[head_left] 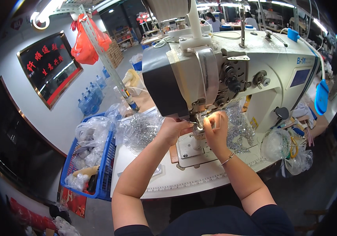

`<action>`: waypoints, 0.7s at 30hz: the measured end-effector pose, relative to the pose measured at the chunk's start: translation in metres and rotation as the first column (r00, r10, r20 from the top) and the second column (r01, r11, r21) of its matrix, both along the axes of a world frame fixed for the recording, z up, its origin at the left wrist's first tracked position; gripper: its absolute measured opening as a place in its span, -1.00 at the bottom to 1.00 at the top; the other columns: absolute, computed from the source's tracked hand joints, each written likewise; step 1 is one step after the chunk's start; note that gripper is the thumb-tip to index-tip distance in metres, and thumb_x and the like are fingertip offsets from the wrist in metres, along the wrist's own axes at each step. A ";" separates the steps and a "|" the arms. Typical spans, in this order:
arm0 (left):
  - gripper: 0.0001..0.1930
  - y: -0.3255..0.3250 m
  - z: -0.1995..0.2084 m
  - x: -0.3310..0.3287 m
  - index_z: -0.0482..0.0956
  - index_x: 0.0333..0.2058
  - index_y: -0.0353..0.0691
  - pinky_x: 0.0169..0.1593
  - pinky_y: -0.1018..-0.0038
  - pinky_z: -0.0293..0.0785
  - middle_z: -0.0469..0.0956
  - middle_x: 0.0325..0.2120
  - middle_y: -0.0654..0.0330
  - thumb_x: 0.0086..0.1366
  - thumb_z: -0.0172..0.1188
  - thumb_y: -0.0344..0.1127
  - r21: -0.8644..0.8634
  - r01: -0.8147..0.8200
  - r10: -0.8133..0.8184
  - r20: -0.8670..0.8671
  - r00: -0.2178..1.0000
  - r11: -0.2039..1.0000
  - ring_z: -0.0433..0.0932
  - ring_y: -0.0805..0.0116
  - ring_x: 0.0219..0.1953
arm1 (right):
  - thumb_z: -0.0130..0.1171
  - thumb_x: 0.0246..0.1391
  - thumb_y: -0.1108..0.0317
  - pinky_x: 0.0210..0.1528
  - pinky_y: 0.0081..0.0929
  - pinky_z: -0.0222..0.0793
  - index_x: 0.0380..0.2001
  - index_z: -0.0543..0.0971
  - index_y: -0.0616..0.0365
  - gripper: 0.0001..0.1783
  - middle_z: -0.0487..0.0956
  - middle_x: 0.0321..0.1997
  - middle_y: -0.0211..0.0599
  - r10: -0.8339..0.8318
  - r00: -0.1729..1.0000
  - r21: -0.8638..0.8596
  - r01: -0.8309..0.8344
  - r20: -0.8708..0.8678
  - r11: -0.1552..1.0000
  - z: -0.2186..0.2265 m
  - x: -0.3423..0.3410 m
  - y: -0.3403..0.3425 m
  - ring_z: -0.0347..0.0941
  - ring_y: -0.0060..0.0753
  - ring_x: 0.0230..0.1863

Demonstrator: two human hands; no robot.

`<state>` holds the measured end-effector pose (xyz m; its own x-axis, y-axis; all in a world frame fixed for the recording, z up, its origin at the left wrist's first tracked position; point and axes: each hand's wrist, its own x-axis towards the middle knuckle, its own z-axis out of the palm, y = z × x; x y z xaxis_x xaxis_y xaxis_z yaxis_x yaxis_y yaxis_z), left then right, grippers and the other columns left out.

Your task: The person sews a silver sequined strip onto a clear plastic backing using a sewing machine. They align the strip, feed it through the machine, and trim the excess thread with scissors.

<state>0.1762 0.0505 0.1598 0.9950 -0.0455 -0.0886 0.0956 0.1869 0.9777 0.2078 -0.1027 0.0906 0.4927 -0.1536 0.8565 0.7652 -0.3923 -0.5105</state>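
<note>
Pinching at needle area point(198, 121), frame centre: left hand point(173, 129) & right hand point(215, 128) both closed on something tiny, cannot tell what; sewing machine point(231, 74) directly above.

White industrial sewing machine point(231, 74) on a pale table point(184, 181), left hand point(172, 129) and right hand point(216, 131) raised to the needle area, fingertips pinched close together, silvery sequined fabric point(141, 131) beside them, blue basket point(105, 165) of clear bags at table's left.
</note>
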 end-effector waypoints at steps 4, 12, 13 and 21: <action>-0.67 0.001 -0.005 0.003 0.45 -0.11 -0.41 -0.11 0.41 0.60 0.51 -0.22 0.11 0.09 0.10 -0.67 0.011 -0.013 0.012 0.031 0.999 1.000 0.57 0.29 -0.22 | 0.13 -0.09 0.47 -0.22 -0.31 0.18 -0.58 0.32 0.14 -0.83 0.33 -0.45 -0.26 0.041 0.997 0.020 -0.039 -0.068 0.999 0.000 0.001 0.001 0.25 -0.21 -0.32; -0.68 0.002 -0.005 0.003 0.47 -0.13 -0.37 -0.11 0.40 0.59 0.52 -0.23 0.12 0.09 0.11 -0.66 0.040 -0.022 0.020 0.052 0.998 0.999 0.56 0.29 -0.20 | 0.09 -0.07 0.45 -0.18 -0.23 0.16 -0.53 0.36 0.15 -0.90 0.32 -0.34 -0.18 0.103 0.992 0.044 -0.101 -0.069 0.994 -0.004 -0.002 -0.001 0.21 -0.15 -0.24; -0.69 0.002 -0.005 0.002 0.47 -0.14 -0.39 -0.11 0.40 0.59 0.52 -0.23 0.11 0.09 0.12 -0.66 0.032 -0.017 0.016 0.056 0.998 0.999 0.56 0.29 -0.20 | 0.08 -0.07 0.45 -0.17 -0.23 0.16 -0.52 0.37 0.15 -0.90 0.32 -0.34 -0.18 0.103 0.992 0.035 -0.101 -0.071 0.994 -0.004 -0.003 -0.001 0.21 -0.14 -0.23; -0.69 0.009 -0.011 0.008 0.44 -0.13 -0.44 -0.07 0.38 0.57 0.52 -0.23 0.05 0.09 0.13 -0.64 -0.005 0.070 -0.070 0.004 0.998 0.998 0.57 0.28 -0.21 | 0.09 -0.04 0.43 -0.07 -0.24 0.11 -0.46 0.36 0.16 -0.89 0.31 -0.28 -0.17 0.111 0.991 -0.005 -0.112 -0.078 0.994 -0.002 -0.010 -0.007 0.20 -0.16 -0.19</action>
<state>0.1838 0.0594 0.1490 0.9898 -0.1155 -0.0840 0.1045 0.1847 0.9772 0.1980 -0.1094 0.0886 0.5711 -0.0861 0.8163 0.7628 -0.3116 -0.5665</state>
